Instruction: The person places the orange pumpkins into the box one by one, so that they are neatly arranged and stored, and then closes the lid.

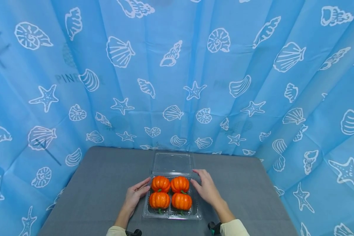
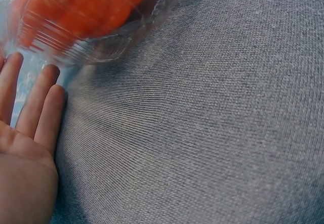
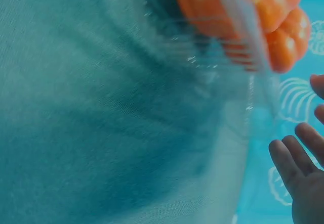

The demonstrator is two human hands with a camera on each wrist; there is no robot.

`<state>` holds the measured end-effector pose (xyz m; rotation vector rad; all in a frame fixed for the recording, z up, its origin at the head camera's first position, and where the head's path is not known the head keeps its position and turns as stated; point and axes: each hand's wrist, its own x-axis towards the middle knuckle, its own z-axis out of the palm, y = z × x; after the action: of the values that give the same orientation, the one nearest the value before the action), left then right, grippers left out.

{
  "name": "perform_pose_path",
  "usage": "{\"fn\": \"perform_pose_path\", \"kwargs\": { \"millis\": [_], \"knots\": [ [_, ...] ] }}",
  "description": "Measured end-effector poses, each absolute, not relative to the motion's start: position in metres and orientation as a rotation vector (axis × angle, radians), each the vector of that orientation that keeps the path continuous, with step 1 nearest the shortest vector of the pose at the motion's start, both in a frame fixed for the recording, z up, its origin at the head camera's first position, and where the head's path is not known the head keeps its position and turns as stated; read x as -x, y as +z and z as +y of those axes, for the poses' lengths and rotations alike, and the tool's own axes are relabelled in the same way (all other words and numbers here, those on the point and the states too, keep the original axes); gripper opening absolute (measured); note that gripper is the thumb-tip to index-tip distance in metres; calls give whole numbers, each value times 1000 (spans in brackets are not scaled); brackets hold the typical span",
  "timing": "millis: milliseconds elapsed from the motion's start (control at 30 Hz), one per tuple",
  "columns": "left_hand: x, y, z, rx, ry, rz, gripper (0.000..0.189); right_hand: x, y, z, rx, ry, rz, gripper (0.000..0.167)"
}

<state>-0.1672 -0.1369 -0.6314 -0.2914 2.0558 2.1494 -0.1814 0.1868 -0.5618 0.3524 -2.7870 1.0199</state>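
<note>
In the head view a clear plastic clamshell container (image 1: 185, 217) lies on the grey table, its lid (image 1: 172, 163) folded back away from me. Several small orange pumpkins (image 1: 159, 200) sit in its base in two rows, green stems toward me. At the left side is my left hand (image 1: 133, 196), fingers extended with the tips at the container's edge. My right hand (image 1: 207, 188) reaches to the right side near the hinge, thumb and fingers spread. Both wrist views show relaxed, fairly straight fingers close to the plastic wall; firm contact is hard to tell.
Grey cloth (image 1: 106, 183) covers the table on both sides of the container. A blue curtain (image 1: 165, 98) with white seashell and starfish prints hangs behind the table and along its sides. A dark strap (image 1: 214, 227) sits on the right wrist.
</note>
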Motion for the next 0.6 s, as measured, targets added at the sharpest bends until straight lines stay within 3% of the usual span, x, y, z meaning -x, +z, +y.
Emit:
{"fn": "perform_pose_path", "kwargs": {
  "millis": [600],
  "knots": [
    [167, -631, -138, 252, 2146, 2051, 53, 213, -592, 197, 43, 1431, -2859, 65]
  ]
}}
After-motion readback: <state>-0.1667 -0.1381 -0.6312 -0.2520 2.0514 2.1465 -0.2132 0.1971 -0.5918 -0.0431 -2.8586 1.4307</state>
